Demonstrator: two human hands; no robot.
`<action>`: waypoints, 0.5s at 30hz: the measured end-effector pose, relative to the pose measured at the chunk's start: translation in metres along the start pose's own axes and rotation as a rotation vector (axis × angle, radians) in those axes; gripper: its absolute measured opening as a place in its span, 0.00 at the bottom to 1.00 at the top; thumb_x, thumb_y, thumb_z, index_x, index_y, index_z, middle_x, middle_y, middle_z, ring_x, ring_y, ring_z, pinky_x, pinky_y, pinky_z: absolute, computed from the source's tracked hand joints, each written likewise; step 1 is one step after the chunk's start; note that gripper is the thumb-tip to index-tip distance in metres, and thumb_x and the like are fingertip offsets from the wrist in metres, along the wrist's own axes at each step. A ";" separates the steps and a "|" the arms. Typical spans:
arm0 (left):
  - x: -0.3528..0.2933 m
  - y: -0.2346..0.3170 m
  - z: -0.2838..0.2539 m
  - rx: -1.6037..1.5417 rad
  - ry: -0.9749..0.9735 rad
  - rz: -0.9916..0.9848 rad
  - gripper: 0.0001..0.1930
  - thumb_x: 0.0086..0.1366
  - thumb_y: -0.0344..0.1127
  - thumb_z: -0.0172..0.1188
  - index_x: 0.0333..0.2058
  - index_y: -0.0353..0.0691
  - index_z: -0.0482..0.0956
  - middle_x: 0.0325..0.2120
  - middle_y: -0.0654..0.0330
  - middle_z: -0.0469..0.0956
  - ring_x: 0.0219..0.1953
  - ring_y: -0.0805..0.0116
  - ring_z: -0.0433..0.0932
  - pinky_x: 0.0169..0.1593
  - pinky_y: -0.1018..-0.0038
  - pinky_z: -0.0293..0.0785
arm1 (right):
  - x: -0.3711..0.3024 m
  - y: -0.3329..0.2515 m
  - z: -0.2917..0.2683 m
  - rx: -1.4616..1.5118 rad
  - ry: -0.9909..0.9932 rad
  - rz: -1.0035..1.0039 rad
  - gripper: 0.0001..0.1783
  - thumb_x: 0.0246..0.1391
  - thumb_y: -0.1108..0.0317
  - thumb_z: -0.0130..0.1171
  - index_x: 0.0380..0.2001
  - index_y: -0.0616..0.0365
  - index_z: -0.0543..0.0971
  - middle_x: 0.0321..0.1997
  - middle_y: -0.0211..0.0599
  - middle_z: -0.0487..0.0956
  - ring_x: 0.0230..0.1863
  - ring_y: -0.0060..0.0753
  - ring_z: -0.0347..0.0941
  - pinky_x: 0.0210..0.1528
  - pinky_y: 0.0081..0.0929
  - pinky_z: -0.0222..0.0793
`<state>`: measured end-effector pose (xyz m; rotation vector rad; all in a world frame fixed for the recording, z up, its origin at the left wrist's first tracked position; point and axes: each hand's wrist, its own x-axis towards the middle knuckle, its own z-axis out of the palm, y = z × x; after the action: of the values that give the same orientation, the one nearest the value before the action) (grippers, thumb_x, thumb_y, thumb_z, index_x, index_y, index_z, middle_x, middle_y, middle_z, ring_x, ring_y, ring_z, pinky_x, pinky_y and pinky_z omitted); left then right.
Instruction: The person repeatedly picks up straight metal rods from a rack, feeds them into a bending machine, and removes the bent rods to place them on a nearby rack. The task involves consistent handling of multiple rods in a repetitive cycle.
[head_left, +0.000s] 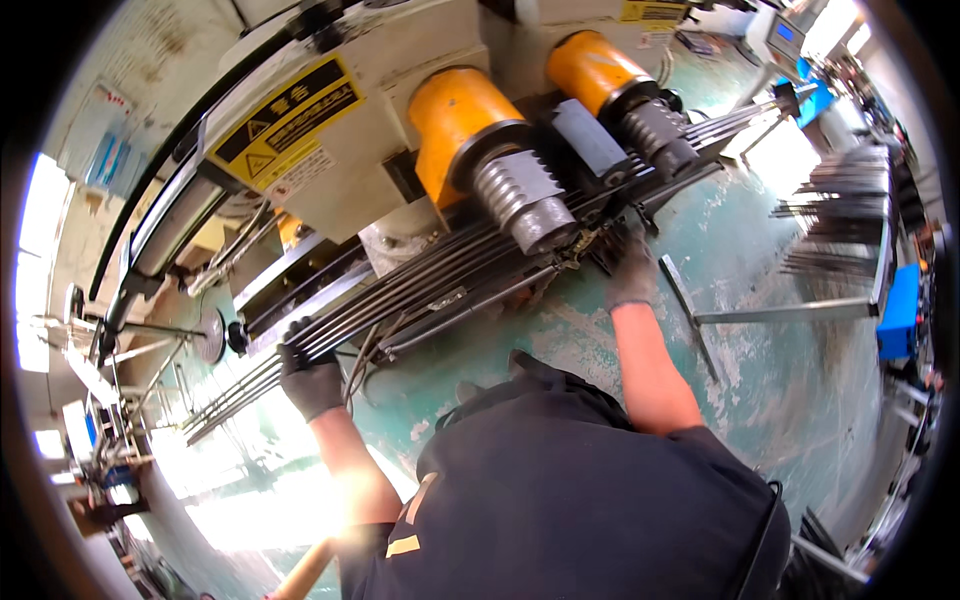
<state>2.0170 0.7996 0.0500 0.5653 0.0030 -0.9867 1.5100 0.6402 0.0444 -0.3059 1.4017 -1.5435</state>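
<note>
Several long, thin metal rods (420, 270) lie side by side along the front of a machine, slanting from lower left to upper right. My left hand (312, 382), in a dark glove, is closed round the rods near their left end. In a greyish glove, my right hand (632, 268) reaches up to the machine's edge beside a dark metal fitting (600, 240). Motion blur hides its fingers. Just above the rods, two orange cylinders (462, 115) end in ribbed metal noses (520, 200). Between them sits a grey block (590, 138).
A metal rack (790, 312) stands on the worn green floor to the right, with a blurred stack of rods (840, 215) on it. A blue box (899, 312) is beside it. The machine's pale housing (370, 120) carries a yellow and black warning label (288, 118).
</note>
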 end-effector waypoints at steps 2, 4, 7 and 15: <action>0.006 0.031 -0.004 0.015 0.193 0.110 0.15 0.78 0.39 0.55 0.49 0.32 0.81 0.50 0.48 0.84 0.58 0.48 0.80 0.67 0.49 0.75 | 0.001 0.017 -0.036 -0.062 0.014 0.011 0.30 0.75 0.43 0.50 0.57 0.61 0.81 0.53 0.38 0.86 0.49 0.32 0.83 0.51 0.30 0.78; 0.010 0.038 -0.019 0.078 0.193 0.122 0.16 0.79 0.39 0.54 0.50 0.30 0.80 0.48 0.48 0.84 0.55 0.49 0.81 0.65 0.51 0.77 | -0.001 0.031 -0.060 -0.148 0.076 0.058 0.29 0.74 0.44 0.51 0.53 0.60 0.83 0.49 0.37 0.87 0.46 0.31 0.83 0.48 0.31 0.78; 0.003 0.013 0.003 0.152 0.129 0.127 0.17 0.80 0.41 0.53 0.52 0.30 0.78 0.48 0.48 0.84 0.54 0.52 0.81 0.65 0.56 0.77 | 0.012 0.048 -0.094 -0.223 0.142 0.121 0.27 0.73 0.44 0.53 0.48 0.60 0.84 0.44 0.35 0.88 0.43 0.30 0.84 0.46 0.31 0.79; -0.020 -0.060 0.037 0.132 0.176 0.128 0.21 0.80 0.45 0.53 0.56 0.31 0.77 0.53 0.50 0.82 0.58 0.56 0.79 0.67 0.58 0.75 | 0.007 0.049 -0.068 -0.265 0.071 0.145 0.22 0.71 0.48 0.59 0.45 0.59 0.84 0.38 0.33 0.87 0.37 0.27 0.82 0.38 0.29 0.76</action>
<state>1.9493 0.7734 0.0596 0.7633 0.0576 -0.8147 1.4807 0.6837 -0.0210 -0.3041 1.6511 -1.2626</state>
